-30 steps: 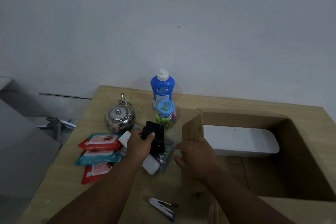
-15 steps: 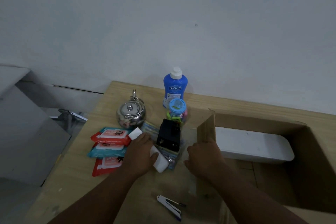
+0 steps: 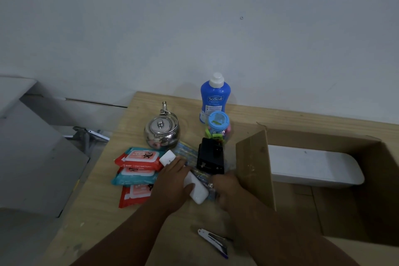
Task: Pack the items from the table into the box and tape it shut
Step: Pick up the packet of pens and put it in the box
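Observation:
My left hand [image 3: 172, 181] is wrapped over a long white bar [image 3: 196, 190] that lies across a blue patterned packet [image 3: 186, 153]. Next to it, my right hand [image 3: 226, 185] touches the packet's near end beside the box's upright left flap [image 3: 254, 168], with its fingertips hidden. A black device [image 3: 210, 155] rests on the packet. The open cardboard box [image 3: 371, 179] at the right holds a white container [image 3: 313, 166]. Behind stand a blue bottle [image 3: 214, 97], a blue-lidded jar [image 3: 218, 127] and a steel kettle [image 3: 162, 131]. Three wipe packs [image 3: 138, 157] lie at the left.
A stapler [image 3: 212, 242] lies near the table's front edge, between my forearms. The wooden table [image 3: 108, 211] ends at the left, where grey furniture and a metal stand [image 3: 86, 134] sit lower. A pale wall rises directly behind the table.
My left hand let go of the black device and closed over the white bar. My right hand left the box flap and moved left to the packet's near end.

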{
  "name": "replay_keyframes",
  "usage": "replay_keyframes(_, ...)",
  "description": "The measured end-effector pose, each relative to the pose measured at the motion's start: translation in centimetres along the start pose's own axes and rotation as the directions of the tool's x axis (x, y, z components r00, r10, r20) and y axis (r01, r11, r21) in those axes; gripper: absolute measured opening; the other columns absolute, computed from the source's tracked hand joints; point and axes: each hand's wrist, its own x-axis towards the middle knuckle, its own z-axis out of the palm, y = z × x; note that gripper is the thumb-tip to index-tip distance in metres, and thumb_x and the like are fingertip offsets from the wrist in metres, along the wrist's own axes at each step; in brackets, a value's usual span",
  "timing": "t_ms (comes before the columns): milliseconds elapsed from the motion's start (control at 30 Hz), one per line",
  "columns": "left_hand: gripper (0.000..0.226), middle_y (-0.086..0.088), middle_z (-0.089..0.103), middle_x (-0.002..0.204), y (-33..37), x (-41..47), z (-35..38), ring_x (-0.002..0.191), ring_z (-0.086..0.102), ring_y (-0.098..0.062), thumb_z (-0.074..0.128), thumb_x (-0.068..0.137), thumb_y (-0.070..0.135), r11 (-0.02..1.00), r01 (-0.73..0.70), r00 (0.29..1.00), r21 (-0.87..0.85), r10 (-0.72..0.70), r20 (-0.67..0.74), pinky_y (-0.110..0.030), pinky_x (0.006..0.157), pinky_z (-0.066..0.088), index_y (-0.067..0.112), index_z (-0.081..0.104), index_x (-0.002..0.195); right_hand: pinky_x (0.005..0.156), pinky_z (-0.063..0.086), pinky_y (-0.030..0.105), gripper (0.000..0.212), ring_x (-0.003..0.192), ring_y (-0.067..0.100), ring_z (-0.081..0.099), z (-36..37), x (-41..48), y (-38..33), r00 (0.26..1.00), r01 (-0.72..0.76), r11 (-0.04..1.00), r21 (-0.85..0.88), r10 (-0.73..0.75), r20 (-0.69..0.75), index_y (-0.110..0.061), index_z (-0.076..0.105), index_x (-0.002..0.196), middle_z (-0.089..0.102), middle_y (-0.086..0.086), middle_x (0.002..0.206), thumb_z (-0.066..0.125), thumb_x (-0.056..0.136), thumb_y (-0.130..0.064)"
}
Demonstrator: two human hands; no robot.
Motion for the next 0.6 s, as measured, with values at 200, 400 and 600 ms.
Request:
replay_keyframes(200,0.080,-0.010,0.051,0.151,0.9,-0.4,-1.8,0.144,0.042,-0.025,0.035,0.086,0.063,0.985,0.057,0.997,-0.161,-0.064,-0.037,-0.032,0.115,0.026,0.009,0.056,0.142,0.092,0.054,0.052,0.028,0.104,0.036,0.063,-0.3,-0.1,-0.9,0.969,-0.139,0.961,0.241,0.081,0.234,-0.004,0.052,0.122,0.060,0.015,0.122,0.063,0.100,-0.018)
replay_keyframes(400,0.086,-0.005,0.049,0.152,1.6,-0.5,-2.9,0.143,0.041,-0.019,0.019,0.085,0.064,0.978,0.098,0.994,-0.184,-0.103,-0.020,-0.031,0.115,0.027,0.013,0.052,0.146,0.083,0.054,0.062,0.051,0.109,0.052,0.061,-0.9,-1.0,0.1,0.963,-0.136,0.929,0.344,0.043,0.266,-0.002,0.029,0.153,0.057,0.034,0.131,0.049,0.106,-0.012)
replay_keyframes(600,0.089,-0.008,0.047,0.154,1.6,-0.2,-2.5,0.146,0.038,-0.021,0.013,0.084,0.065,0.966,0.174,0.984,-0.190,-0.178,-0.008,-0.039,0.121,0.026,0.014,0.051,0.146,0.066,0.060,0.046,0.044,0.075,0.039,0.068,-3.9,-3.7,-0.1,0.971,0.173,0.966,0.190,-0.200,0.131,-0.001,0.048,0.140,0.069,0.024,0.098,0.061,0.098,-0.004)
